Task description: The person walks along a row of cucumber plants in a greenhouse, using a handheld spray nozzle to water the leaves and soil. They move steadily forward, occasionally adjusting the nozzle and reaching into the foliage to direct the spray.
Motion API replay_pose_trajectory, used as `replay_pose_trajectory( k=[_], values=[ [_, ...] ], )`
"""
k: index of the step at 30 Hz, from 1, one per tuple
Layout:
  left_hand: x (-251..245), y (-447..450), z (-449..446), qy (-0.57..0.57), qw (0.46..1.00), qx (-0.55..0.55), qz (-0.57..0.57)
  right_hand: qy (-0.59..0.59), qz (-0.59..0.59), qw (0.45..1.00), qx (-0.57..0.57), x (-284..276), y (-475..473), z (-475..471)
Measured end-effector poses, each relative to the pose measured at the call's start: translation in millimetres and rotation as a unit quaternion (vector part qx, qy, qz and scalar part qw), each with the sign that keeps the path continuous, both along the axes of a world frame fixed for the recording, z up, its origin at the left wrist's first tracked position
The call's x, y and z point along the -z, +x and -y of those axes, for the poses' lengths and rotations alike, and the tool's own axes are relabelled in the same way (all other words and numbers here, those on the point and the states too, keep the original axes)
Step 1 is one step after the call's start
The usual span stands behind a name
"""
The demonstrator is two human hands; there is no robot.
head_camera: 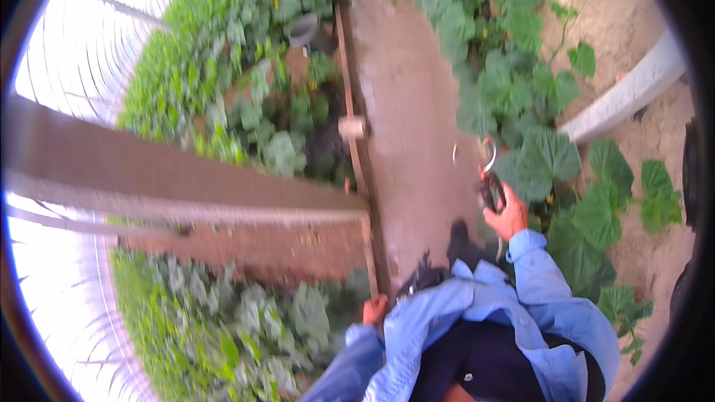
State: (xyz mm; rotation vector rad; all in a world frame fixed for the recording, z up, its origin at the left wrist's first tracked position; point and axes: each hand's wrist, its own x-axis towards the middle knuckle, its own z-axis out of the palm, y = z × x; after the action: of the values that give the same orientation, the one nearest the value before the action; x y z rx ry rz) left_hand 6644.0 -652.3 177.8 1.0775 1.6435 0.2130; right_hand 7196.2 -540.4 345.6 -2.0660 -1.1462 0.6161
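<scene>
My right hand (511, 212) grips a hand tool (491, 185) with dark handles. Pale, curved parts, blurred by motion, stand out at the tool's far end, over the path beside large cucumber-type leaves (539, 162). Low on the left, my left hand (375, 310) hangs with curled fingers, close to the narrow edging (370, 257) along the path. Whether anything lies inside those fingers is hidden. Blue sleeves cover both arms.
A damp dirt path (399, 89) runs ahead between leafy rows. A thick concrete post (184, 178) crosses the left side, and a pale post (625, 95) leans at right. A grey bucket (304, 30) stands among the left plants (246, 28). Greenhouse film (95, 44) encloses the left.
</scene>
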Motion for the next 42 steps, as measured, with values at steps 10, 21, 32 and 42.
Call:
replay_pose_trajectory(
  k=[10,21,32,42],
  values=[
    [11.9,59.9,-201.8,0.016,0.983,0.08,-0.164,0.017,-0.034,0.999,0.033,-1.1,48.1,-147.6],
    [52.0,92.0,-455.4,0.016,0.971,0.169,-0.167,-0.047,-0.007,0.994,0.1,11.5,97.5,-344.9],
    [-34.8,173.3,-788.6,0.077,0.996,0.036,-0.015,-0.047,0.022,0.988,0.142,-9.5,140.2,-551.8],
    [20.0,213.8,-846.0,-0.09,0.989,0.109,-0.051,-0.026,0.003,0.994,0.108,18.9,241.5,-799.7]
  ],
)
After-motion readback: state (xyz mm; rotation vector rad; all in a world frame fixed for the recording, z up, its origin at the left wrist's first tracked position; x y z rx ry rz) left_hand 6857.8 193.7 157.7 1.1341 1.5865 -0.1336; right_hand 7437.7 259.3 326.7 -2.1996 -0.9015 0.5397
